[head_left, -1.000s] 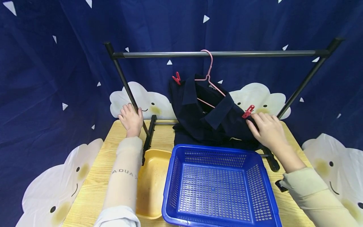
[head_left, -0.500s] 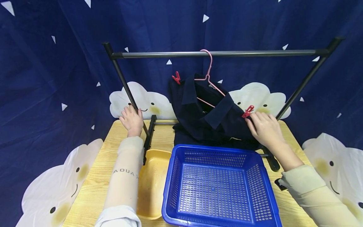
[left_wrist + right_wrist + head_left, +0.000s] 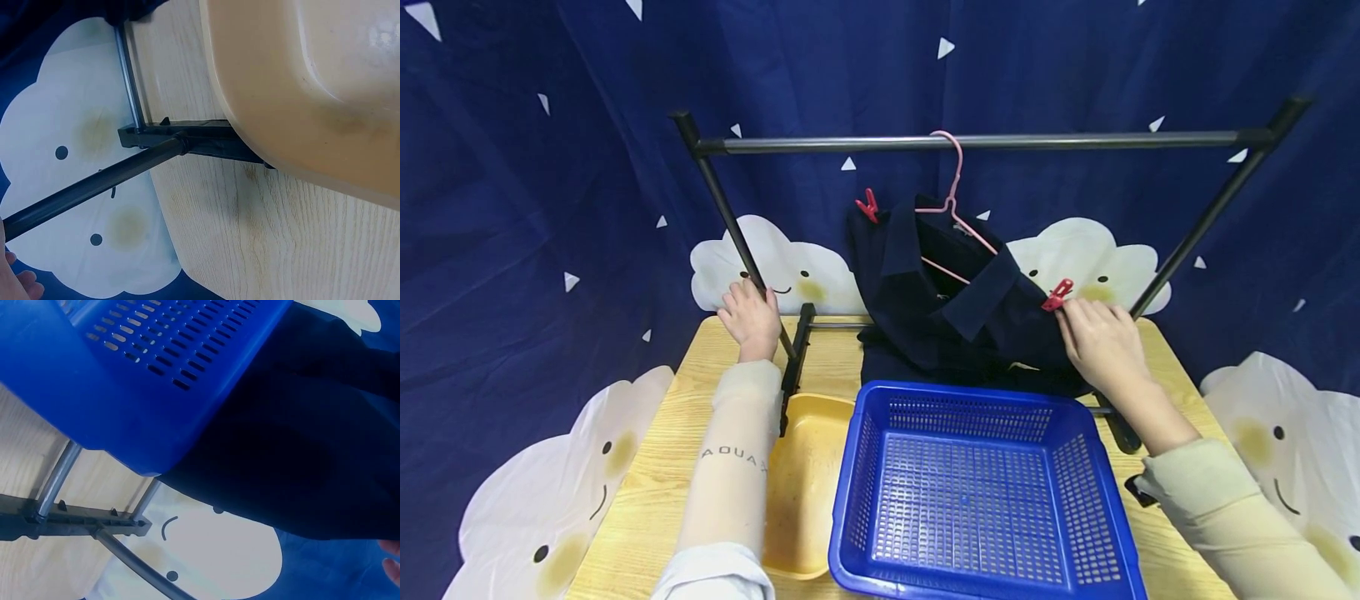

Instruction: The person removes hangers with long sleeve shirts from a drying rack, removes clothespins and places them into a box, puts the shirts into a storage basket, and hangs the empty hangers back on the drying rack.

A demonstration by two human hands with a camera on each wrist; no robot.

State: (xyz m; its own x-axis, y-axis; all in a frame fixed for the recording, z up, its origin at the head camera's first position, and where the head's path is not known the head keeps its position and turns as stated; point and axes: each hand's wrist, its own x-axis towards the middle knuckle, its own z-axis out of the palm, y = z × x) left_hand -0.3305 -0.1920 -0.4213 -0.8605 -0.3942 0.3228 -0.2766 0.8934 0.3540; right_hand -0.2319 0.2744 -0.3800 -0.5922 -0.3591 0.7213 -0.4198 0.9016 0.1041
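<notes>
A dark navy collared shirt hangs from a pink hanger hooked over the rack's rail. One red clothespin sits on its left shoulder, and another red clothespin on the right one. My right hand pinches the shirt's edge just beside that right clothespin. In the right wrist view, its fingertips show at the cloth's border. My left hand grips the left post of the black clothes rack, thumb on one side and fingers on the other. The left wrist view shows only its curled fingertips.
A blue perforated basket stands in front of the shirt. To its left lies a yellow basin. The rack's feet rest on the wooden table. A small black object lies by the right sleeve. Behind hangs a blue curtain.
My right thumb has drawn up closer to the fingers beside the right clothespin. My left hand has shifted very slightly on the post. The shirt and basket look unmoved.
</notes>
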